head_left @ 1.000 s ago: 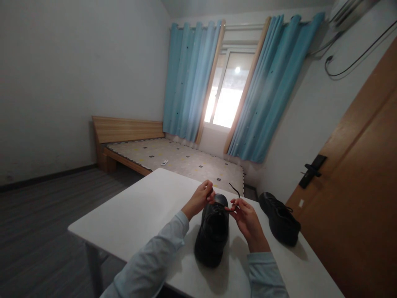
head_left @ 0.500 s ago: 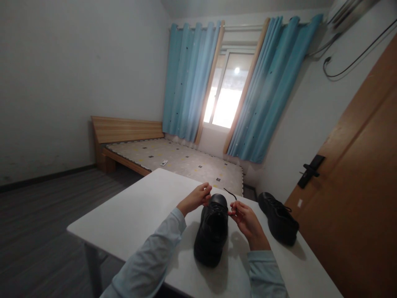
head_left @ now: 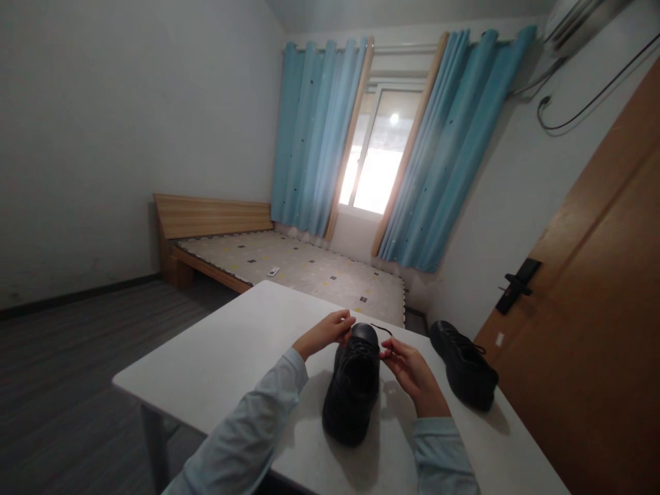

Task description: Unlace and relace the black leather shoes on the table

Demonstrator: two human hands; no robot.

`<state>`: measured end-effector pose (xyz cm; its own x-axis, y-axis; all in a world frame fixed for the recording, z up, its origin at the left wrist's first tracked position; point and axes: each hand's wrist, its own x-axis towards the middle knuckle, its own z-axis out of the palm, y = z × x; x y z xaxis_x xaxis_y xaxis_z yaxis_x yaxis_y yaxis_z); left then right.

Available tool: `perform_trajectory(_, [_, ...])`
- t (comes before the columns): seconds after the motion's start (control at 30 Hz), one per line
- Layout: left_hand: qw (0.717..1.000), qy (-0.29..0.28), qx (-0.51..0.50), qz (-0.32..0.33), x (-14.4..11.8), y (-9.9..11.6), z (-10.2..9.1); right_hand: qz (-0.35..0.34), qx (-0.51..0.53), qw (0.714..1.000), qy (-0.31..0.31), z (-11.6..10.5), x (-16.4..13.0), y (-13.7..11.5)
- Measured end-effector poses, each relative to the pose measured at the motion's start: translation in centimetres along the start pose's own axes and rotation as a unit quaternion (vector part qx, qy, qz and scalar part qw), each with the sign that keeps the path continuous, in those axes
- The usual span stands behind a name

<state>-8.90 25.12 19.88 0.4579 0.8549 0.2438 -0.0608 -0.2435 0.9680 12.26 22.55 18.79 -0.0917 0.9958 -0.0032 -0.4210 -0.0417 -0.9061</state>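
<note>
Shoe (head_left: 348, 405), lower centre: likely light, flexible, steady by its sides; right hand (head_left: 407, 364) pinches lace (head_left: 382, 328), probably soft, grip near end; left hand (head_left: 326, 333) curled, hold unclear

On the white rectangular bench (head_left: 221, 364), a black lace-up shoe (head_left: 349, 412) points its toe toward the far edge. The left hand (head_left: 324, 333) curls beside the toe, its grip unclear; the right hand (head_left: 407, 368) pinches a thin black lace (head_left: 382, 328). A second black lace-up shoe (head_left: 468, 375) rests along the right edge.
</note>
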Motion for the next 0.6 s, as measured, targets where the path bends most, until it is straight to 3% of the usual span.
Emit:
perform_trajectory(0.1, [0.997,-0.007,0.071,0.032,-0.1,0.0,-0.3,-0.007,0.011,1.0,0.029,-0.2,-0.1,-0.6])
perform_trajectory(0.23, [0.989,-0.033,0.136,0.043,-0.1,-0.2,-0.5,-0.096,-0.069,0.987,0.113,-0.7,0.2,-0.8])
perform_trajectory(0.37, [0.983,-0.047,0.177,0.02,-0.2,-0.4,-0.4,-0.19,-0.267,0.922,0.205,-0.8,0.7,-0.4])
perform_trajectory(0.47, [0.973,-0.041,0.225,0.028,-0.4,-0.3,-0.4,-0.245,-0.356,0.879,0.202,-0.4,0.6,-0.3])
perform_trajectory(0.6, [0.967,-0.065,0.245,0.034,-0.5,-0.1,-0.4,-0.293,-0.388,0.855,0.182,0.6,-0.1,-0.6])
